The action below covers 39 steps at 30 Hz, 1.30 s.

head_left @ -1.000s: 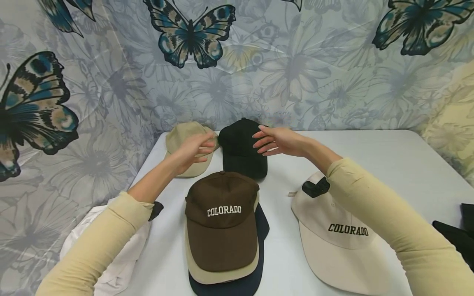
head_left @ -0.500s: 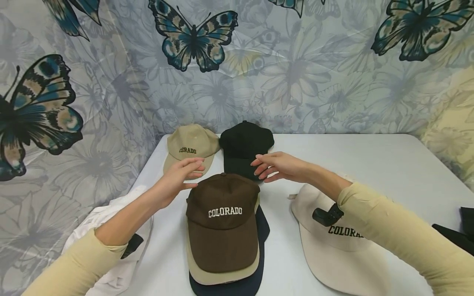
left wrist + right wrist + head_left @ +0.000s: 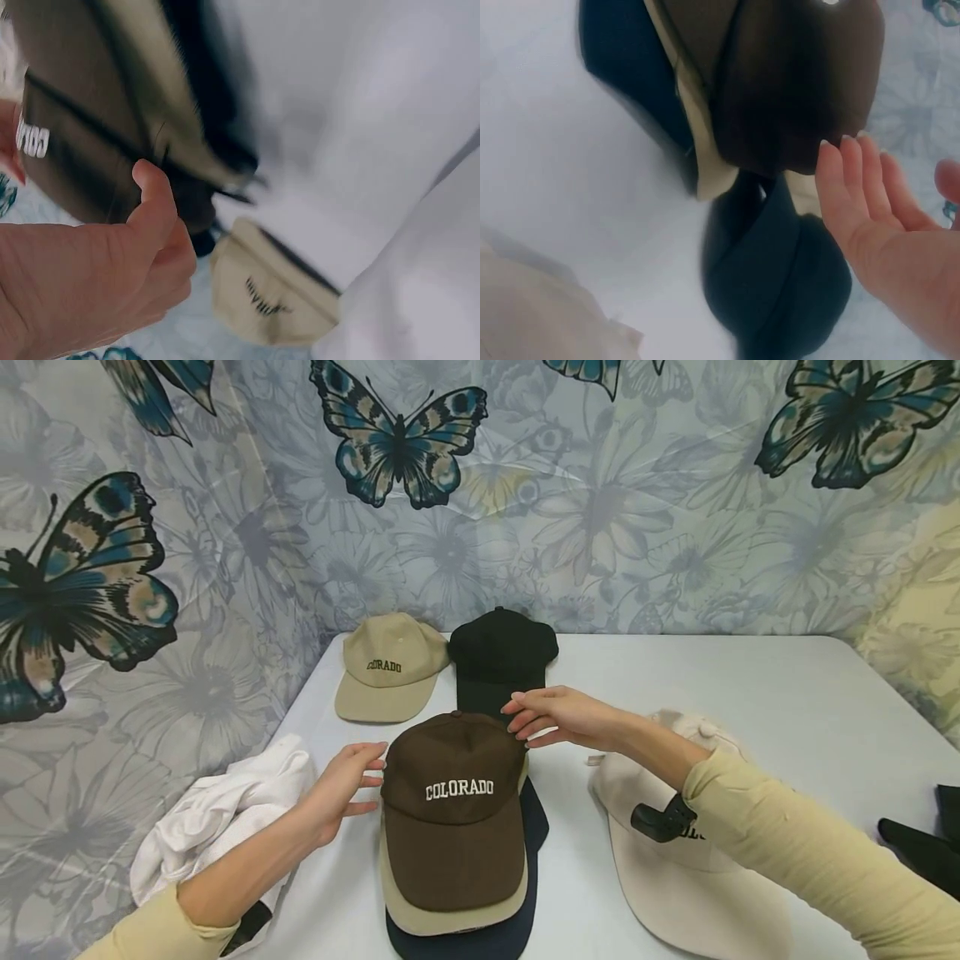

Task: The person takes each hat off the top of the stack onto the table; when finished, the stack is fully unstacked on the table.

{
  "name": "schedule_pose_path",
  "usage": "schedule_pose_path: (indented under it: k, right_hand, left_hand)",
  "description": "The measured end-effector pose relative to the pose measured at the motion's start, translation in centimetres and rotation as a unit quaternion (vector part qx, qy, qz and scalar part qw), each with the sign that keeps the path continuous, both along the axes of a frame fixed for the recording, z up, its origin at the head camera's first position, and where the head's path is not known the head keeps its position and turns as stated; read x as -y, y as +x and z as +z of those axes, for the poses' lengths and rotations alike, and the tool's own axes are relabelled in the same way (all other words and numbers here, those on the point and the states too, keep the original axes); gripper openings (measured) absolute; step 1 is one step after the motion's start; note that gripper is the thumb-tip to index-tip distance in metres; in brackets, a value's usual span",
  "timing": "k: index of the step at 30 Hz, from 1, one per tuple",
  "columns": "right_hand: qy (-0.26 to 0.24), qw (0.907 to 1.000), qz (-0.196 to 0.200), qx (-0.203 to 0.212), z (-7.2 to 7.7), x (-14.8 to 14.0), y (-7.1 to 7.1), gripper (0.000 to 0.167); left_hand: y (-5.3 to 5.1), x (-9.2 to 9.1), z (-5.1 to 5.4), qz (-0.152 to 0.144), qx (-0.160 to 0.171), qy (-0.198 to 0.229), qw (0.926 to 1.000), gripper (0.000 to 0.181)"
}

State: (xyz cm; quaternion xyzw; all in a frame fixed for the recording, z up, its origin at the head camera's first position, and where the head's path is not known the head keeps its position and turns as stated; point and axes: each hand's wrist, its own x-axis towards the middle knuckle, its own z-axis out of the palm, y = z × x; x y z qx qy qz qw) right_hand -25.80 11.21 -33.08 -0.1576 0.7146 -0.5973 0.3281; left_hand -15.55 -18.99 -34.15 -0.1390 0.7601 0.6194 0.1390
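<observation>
Stack (image 3: 454, 860): brown cap (image 3: 455, 839) on top of a tan cap (image 3: 442, 923) and a navy cap (image 3: 536, 818), set on the white counter (image 3: 720, 677) in front of me.
Left hand (image 3: 341, 789): released, fingers extended at the brown crown's left side; I cannot tell whether they touch.
Right hand (image 3: 566, 718): likewise released, fingertips by the crown's back right edge (contact is equally unclear from the wrist view).
Crown (image 3: 457, 752): looks soft, so I'd bring both palms in evenly, pressing lightly to avoid a dent.
Brims (image 3: 454, 877): staggered, so low finger support would probably keep the layers from sliding.
Black cap (image 3: 501, 647): just behind; I should give it room.
</observation>
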Motion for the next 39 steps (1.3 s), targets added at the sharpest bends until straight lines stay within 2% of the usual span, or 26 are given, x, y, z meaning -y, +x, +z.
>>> schedule_pose_path:
  k: [5,10,22,32,39]
  right_hand:
    - [-0.006,0.9999,-0.007,0.004,-0.4,0.2,0.1,0.049]
    - [-0.001,0.9999,-0.013,0.007,-0.6,0.3,0.3,0.047]
    - [-0.005,1.0000,-0.005,0.000,-0.6,0.5,0.6,0.040]
    - [-0.005,1.0000,-0.001,0.004,0.0,0.6,0.7,0.039]
    - [-0.014,0.9997,-0.007,0.019,0.2,0.7,0.8,0.045]
  left_hand:
    - [0.8,0.2,-1.6,0.026,0.026,0.025,0.9990,0.062]
    - [1.1,0.4,-2.5,0.037,0.038,0.062,0.9967,0.067]
    - [2.2,1.0,-2.9,0.050,0.052,0.113,0.9910,0.065]
    - [3.6,0.5,-3.9,0.042,0.068,0.101,0.9917,0.062]
    - [4.4,0.6,-4.0,0.032,0.083,0.116,0.9893,0.060]
